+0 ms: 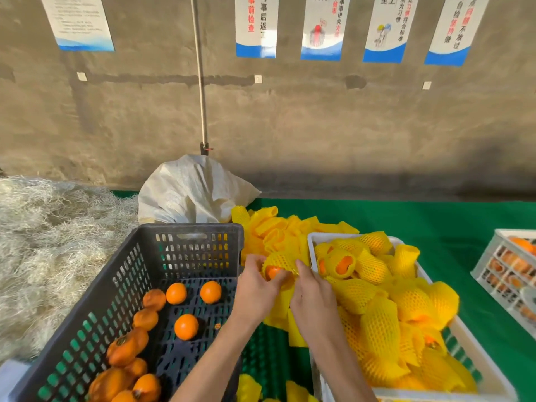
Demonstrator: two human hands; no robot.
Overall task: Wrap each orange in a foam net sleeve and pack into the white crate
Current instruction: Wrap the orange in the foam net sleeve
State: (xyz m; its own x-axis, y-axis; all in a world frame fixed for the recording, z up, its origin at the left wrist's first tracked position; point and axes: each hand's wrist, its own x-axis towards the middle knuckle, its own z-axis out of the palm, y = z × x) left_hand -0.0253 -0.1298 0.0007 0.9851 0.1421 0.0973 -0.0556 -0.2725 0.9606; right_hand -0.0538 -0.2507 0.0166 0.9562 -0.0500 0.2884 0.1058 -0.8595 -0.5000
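Both hands meet above the gap between the 2 crates, working 1 orange (274,271) into a yellow sleeve (282,261). The left hand (256,288) grips the fruit and the sleeve's open end, fingers curled around them; orange skin shows through that opening. The right hand (311,297) pinches the sleeve's other side, thumb and fingers closed on the foam.

The white crate (464,329) sits just right of the hands, toward the bench's near edge, and is heaped with sleeved oranges (380,329); 1 near its far left corner shows bare fruit at its open end. The dark crate (162,248) stands on the left, touching the left forearm, with 3 round bare oranges (186,327) on its floor and duller, flatter orange fruit (124,348) along its near left side.

A pile of empty sleeves (275,224) lies on the green bench (435,221) behind both crates, and more lie between the crates under the forearms. A white sack (191,192) sits behind the dark crate. Pale straw-like fibre (52,242) covers the left edge. A 2nd white crate (504,274) holding oranges stands at the right edge, well apart.
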